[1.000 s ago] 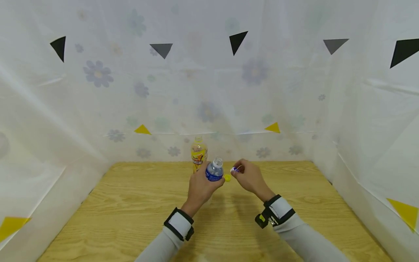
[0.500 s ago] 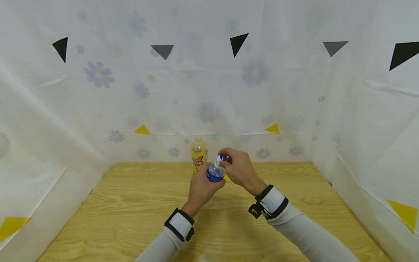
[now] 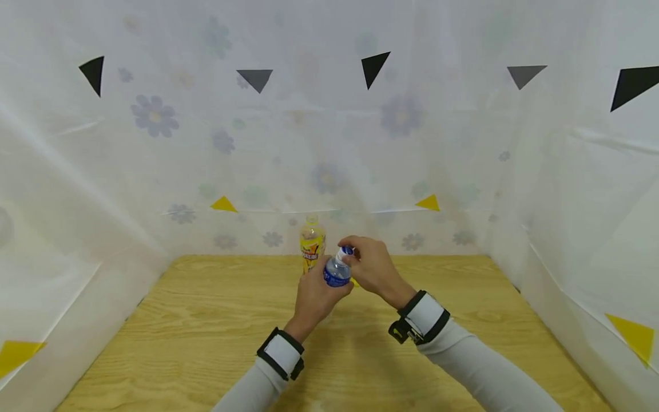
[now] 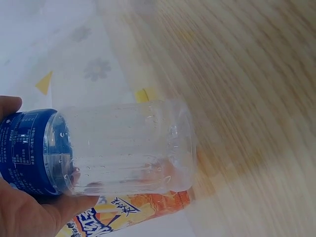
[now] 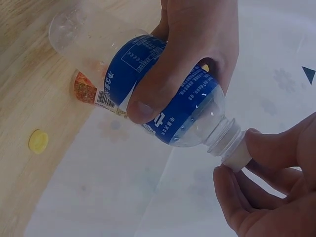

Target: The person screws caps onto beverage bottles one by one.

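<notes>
1. the clear water bottle (image 3: 337, 271) with the blue label is held up off the wooden table (image 3: 206, 320), near its far middle; it looks empty and tips a little toward the right hand.
2. the left hand (image 3: 315, 297) wraps round the labelled body, thumb across the front, likely to brace it against twisting.
3. the right hand (image 3: 372, 268) pinches the white cap (image 5: 236, 157) on the neck between curled fingertips, wrist raised above the bottle's top.
4. a loose yellow cap (image 5: 38, 140) lies on the table just beside the bottle.
5. behind stands an orange drink bottle (image 3: 312, 242), upright and uncapped, against the flowered sheet (image 3: 154, 143).
</notes>
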Available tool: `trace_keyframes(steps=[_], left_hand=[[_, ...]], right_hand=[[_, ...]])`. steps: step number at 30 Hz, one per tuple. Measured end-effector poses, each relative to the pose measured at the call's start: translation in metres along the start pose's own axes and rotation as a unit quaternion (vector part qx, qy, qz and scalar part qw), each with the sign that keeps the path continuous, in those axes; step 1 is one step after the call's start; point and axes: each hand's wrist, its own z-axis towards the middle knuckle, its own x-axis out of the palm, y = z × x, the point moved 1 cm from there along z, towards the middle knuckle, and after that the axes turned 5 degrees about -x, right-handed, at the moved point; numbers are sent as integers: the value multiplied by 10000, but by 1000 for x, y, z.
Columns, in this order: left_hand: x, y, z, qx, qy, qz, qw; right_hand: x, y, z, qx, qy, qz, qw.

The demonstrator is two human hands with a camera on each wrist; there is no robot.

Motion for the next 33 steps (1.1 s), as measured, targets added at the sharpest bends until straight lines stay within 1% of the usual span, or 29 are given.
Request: trace_keyframes(steps=[7, 14, 17, 19, 21, 26, 29, 33], left_hand=[[-1, 0, -1, 24, 41, 52, 10000], [1, -1, -3, 104, -11, -74, 9999], [1, -1, -3, 73, -6, -92, 9999], [1, -1, -3, 56, 5, -87, 9999], [1, -1, -3, 58, 3, -64, 10000], [0, 0, -2, 58, -49, -20, 10000], [0, -1, -2, 26, -77, -22, 10000], [0, 0, -2, 21, -92, -5, 10000]], right_hand=[[1, -2, 3, 358, 36, -239, 9991], [2, -7, 1, 507, 100, -135, 9986], [2, -7, 1, 690, 245, -105, 9973], [0, -6, 1, 730, 364, -113, 9966], [-3, -3, 1, 714, 506, -95, 9961], [-7, 3, 2, 335, 678, 16, 9971], [-5, 5, 2, 230, 613, 40, 9978], [-2, 6, 1, 246, 445, 13, 9987]])
